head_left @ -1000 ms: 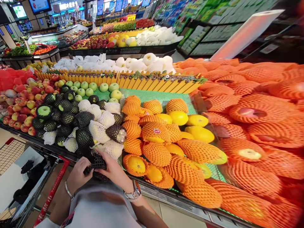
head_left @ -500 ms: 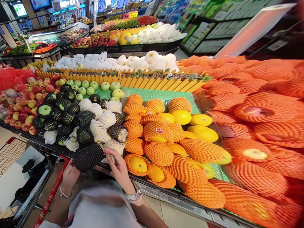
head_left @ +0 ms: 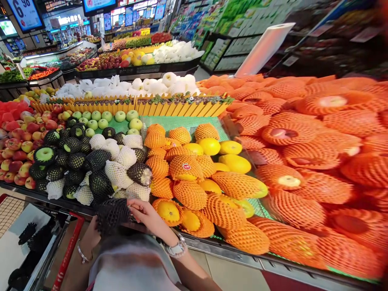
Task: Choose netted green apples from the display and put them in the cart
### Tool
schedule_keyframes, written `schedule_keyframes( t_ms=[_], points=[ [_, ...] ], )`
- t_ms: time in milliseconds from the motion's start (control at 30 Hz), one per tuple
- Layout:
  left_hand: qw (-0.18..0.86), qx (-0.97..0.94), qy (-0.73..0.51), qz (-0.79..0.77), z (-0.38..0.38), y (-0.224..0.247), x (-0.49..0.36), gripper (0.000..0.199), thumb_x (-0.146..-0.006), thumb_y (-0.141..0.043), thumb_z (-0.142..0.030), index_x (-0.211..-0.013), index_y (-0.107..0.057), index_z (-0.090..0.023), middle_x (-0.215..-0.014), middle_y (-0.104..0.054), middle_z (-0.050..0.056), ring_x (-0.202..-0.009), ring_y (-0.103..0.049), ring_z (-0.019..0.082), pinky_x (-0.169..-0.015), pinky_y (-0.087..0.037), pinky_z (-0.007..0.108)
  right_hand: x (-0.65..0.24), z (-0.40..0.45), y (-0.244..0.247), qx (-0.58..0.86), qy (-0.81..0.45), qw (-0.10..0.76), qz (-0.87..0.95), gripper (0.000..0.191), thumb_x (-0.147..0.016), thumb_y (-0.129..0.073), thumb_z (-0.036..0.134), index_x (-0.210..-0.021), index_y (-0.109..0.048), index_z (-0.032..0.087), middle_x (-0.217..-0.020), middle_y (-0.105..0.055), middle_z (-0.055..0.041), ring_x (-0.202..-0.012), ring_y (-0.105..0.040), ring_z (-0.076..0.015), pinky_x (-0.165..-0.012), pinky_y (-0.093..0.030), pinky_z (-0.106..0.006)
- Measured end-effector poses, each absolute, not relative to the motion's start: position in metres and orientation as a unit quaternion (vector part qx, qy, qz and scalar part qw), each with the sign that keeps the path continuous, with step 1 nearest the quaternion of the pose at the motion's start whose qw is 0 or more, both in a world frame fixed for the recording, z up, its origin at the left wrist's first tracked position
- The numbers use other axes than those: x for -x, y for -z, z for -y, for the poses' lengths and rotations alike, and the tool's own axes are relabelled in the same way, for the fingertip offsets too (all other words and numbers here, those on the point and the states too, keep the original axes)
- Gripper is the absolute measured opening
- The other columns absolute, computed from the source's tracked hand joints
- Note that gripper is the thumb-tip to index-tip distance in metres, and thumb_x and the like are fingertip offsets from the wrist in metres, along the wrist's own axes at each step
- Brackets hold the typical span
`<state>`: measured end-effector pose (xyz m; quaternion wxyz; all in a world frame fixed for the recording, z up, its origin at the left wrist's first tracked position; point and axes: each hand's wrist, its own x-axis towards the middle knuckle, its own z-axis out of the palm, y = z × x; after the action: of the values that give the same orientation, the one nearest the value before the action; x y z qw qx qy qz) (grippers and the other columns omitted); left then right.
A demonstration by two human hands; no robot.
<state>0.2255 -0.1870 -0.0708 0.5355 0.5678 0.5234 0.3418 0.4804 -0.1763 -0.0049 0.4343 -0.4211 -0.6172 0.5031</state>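
I'm watching a supermarket produce hall from my end, with lit price screens [head_left: 24, 14] at the back and a long fruit counter [head_left: 224, 254] crossing below me.

At the grip, my right hand [head_left: 148, 214] has its thumb and fingertips pinched together on one end of a black net sleeve [head_left: 112, 215]. My left hand [head_left: 91, 235] touches the other end; its fingers are mostly hidden by the mesh, so I can't tell how tightly they close. The sleeve hangs between both hands, at the counter's near edge, just in front of the grey top [head_left: 130, 258].

Its long axis runs nearly sideways, tilted a little: the left end is lower and nearer the body, the right end higher and pointing toward the orange-netted fruit [head_left: 190, 195]. I can't make out whether anything is inside, or which end opens.

Just beyond lie dark-netted fruit [head_left: 100, 186] and white-netted fruit [head_left: 117, 173], already covered; green apples [head_left: 120, 116] sit bare behind. I'd judge the handling of this sleeve as unfinished, since it is in hand and not set down. More black netting [head_left: 28, 233] lies in the cart to the left.
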Motion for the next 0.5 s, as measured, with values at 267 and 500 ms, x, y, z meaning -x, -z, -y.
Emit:
schedule_keyframes(
  t_ms=[267,500],
  points=[
    [0.565,-0.596,-0.289,-0.491,0.167,0.061,-0.25,0.056,-0.063,-0.07,-0.047,-0.115,-0.064,-0.025,-0.131,-0.061,0.014,-0.127,-0.054,0.032,-0.117,-0.036,0.04,-0.494,0.174,-0.01,0.402,-0.333,0.496,0.694,0.038,-0.094,-0.056,0.045,-0.067,-0.062,0.019,-0.068,-0.062,-0.005,-0.069,-0.058,-0.0187,-0.066,-0.046,-0.03],
    [0.558,-0.636,-0.248,-0.472,0.156,0.057,-0.265,0.067,-0.061,-0.07,-0.047,-0.12,-0.061,-0.017,-0.132,-0.059,0.019,-0.126,-0.053,0.036,-0.116,-0.036,0.046,-0.496,0.177,-0.002,0.354,-0.402,0.493,0.686,0.035,-0.099,-0.047,0.04,-0.09,-0.072,0.017,-0.085,-0.071,-0.0079,-0.08,-0.067,-0.0164,-0.075,-0.052,-0.026]
  ],
)
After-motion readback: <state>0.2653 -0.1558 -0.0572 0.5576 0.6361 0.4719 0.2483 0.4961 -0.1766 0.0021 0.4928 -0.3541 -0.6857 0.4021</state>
